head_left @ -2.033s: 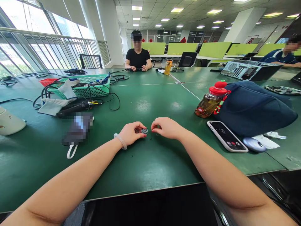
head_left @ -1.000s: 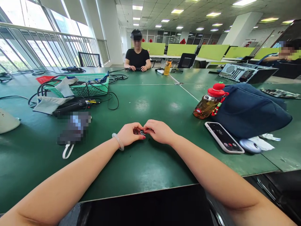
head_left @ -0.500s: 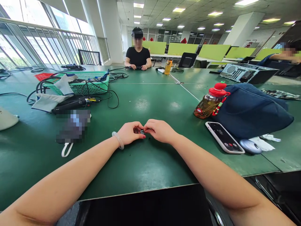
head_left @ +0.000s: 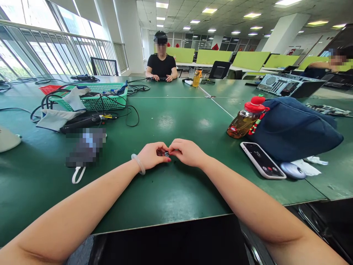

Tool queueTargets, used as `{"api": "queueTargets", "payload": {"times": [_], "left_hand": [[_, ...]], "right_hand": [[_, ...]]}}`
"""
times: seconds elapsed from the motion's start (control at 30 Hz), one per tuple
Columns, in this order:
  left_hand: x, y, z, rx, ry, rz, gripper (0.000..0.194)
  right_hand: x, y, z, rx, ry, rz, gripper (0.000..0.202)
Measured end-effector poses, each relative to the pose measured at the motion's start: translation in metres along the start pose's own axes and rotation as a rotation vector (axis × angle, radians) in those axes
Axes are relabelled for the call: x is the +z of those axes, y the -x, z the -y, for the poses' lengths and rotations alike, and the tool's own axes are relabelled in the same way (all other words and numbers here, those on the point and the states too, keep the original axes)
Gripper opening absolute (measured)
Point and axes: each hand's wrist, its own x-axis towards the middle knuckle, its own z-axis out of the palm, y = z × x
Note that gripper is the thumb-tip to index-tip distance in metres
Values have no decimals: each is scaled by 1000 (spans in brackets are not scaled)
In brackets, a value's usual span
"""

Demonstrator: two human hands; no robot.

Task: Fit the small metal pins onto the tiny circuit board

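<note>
My left hand [head_left: 153, 155], with a pale bangle [head_left: 138, 164] at its wrist, pinches a small dark object with light marks [head_left: 167, 154] between thumb and fingers. The object is too small to name. From the other side my right hand [head_left: 188, 151] is closed, its thumb and fingertips meeting at that same object. Both hands are just above the green table [head_left: 176, 198], near its front edge. My fingers cover much of the object.
Left are a green basket [head_left: 107, 101] with cables and a blurred dark pouch [head_left: 86, 149]. Right are a capped bottle [head_left: 242, 119], a navy bag [head_left: 298, 129], a phone [head_left: 261, 160] and a rounded bluish object [head_left: 292, 170]. Another person [head_left: 161, 66] sits across the table.
My hands keep nearly the same place and hold on the small object. At the far right, the other person's head and arm have shifted slightly.
</note>
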Motion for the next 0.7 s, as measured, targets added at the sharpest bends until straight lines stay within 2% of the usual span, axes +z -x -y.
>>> {"api": "queueTargets", "payload": {"times": [0.27,0.43,0.53,0.7], "left_hand": [[0,0,0,-11,41,11,29],[0,1,0,1,71,39,29],[-1,1,-2,22,82,61,27],[-1,2,-4,25,43,49,27]], "right_hand": [[-1,-1,0,29,-54,8,7],[0,-2,-2,176,-178,49,20],[3,-2,-3,198,-230,88,22],[2,-2,-5,204,-301,78,23]]}}
